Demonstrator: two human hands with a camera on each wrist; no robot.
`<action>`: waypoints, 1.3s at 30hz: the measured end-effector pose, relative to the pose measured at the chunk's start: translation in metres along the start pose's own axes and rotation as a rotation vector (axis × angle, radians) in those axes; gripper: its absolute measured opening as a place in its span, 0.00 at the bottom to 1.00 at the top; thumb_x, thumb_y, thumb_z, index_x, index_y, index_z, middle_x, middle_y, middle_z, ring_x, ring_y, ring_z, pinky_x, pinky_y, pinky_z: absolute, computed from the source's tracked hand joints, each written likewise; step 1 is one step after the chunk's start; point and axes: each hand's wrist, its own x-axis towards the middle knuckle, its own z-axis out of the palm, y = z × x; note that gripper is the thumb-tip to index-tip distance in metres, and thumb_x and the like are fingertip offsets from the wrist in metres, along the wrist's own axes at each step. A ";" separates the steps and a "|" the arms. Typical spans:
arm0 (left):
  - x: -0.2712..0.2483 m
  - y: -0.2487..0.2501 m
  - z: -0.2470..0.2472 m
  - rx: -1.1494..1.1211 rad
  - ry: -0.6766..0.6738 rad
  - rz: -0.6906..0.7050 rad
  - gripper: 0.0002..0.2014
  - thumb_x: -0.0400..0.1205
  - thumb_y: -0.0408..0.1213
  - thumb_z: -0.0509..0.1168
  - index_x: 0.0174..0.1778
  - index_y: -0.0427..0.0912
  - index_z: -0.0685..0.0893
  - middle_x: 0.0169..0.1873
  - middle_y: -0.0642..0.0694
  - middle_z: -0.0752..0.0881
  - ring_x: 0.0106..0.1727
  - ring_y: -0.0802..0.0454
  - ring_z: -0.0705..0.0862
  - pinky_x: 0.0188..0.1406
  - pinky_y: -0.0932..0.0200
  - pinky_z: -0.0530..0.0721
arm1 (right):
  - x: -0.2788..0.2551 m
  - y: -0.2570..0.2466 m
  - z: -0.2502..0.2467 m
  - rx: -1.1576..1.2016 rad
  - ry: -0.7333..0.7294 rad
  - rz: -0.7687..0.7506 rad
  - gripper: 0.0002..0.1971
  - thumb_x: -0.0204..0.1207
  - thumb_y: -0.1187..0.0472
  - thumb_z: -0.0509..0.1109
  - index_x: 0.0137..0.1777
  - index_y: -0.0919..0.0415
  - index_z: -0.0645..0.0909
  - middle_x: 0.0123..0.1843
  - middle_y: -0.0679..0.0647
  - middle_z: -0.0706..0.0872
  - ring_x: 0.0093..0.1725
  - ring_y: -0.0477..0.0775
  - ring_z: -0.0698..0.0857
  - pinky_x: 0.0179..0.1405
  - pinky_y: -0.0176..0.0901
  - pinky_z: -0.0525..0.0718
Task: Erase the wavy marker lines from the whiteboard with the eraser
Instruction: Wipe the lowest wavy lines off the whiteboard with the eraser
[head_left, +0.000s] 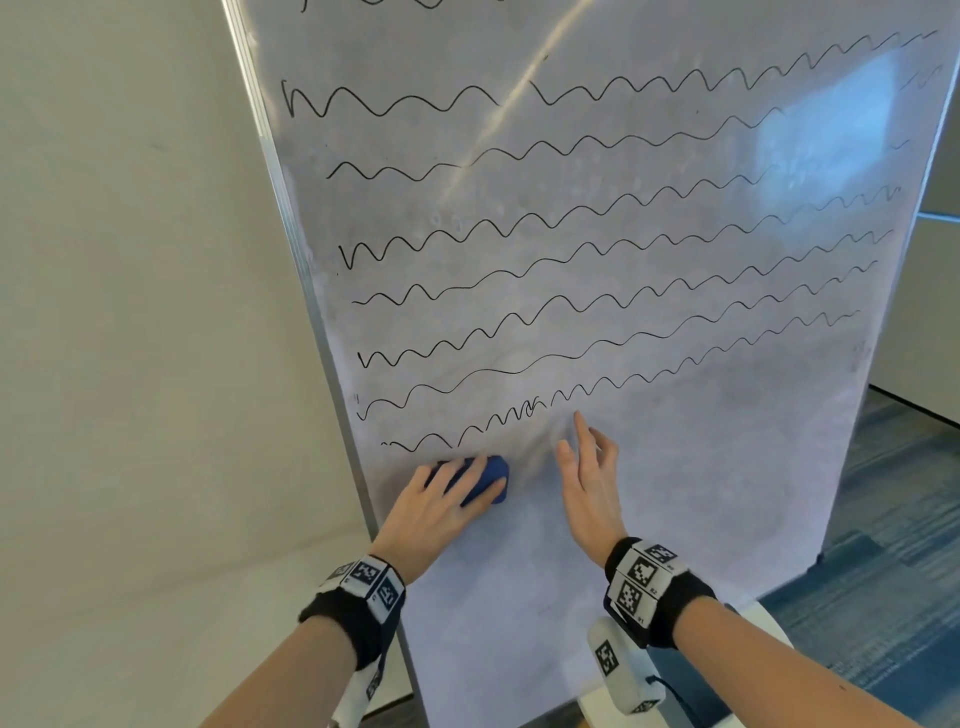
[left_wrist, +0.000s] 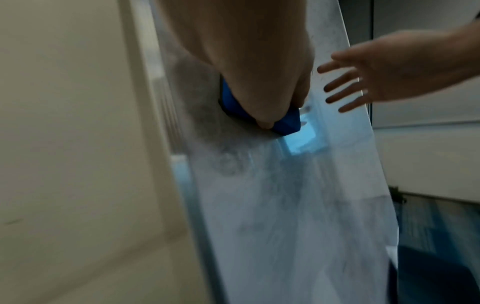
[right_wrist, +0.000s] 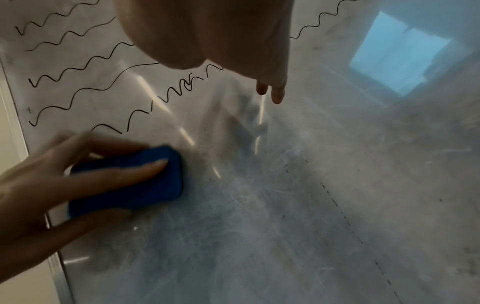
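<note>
A tall whiteboard carries several black wavy marker lines across its upper part; its lower part is smudged grey. My left hand grips a blue eraser against the board just below the left end of the lowest wavy line. The same blue eraser shows in the right wrist view, and the eraser peeks out under my fingers in the left wrist view. My right hand is held at the board to the right of the eraser, fingers straight, holding nothing.
The board's metal frame edge runs down the left side, with a plain beige wall behind it. Blue-grey carpet lies at the right. A white round base sits low near my right arm.
</note>
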 end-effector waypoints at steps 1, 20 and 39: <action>-0.008 0.000 0.004 0.009 -0.026 0.047 0.47 0.56 0.32 0.80 0.74 0.49 0.71 0.70 0.39 0.73 0.61 0.40 0.76 0.52 0.47 0.79 | -0.001 0.002 -0.001 -0.004 0.001 0.004 0.26 0.85 0.45 0.50 0.82 0.43 0.53 0.76 0.50 0.56 0.76 0.51 0.63 0.74 0.40 0.61; -0.035 -0.015 0.003 0.053 0.141 -0.062 0.35 0.69 0.26 0.51 0.75 0.50 0.71 0.69 0.40 0.72 0.60 0.40 0.74 0.52 0.47 0.69 | -0.005 -0.006 0.021 0.011 -0.004 -0.009 0.26 0.84 0.46 0.51 0.82 0.43 0.53 0.75 0.51 0.58 0.73 0.50 0.66 0.74 0.42 0.63; -0.026 -0.016 -0.002 0.032 0.036 0.023 0.43 0.61 0.34 0.78 0.74 0.48 0.70 0.69 0.38 0.73 0.60 0.40 0.76 0.55 0.48 0.74 | -0.007 -0.007 0.028 -0.008 -0.001 -0.011 0.26 0.85 0.46 0.51 0.82 0.44 0.53 0.74 0.51 0.58 0.70 0.49 0.68 0.68 0.36 0.63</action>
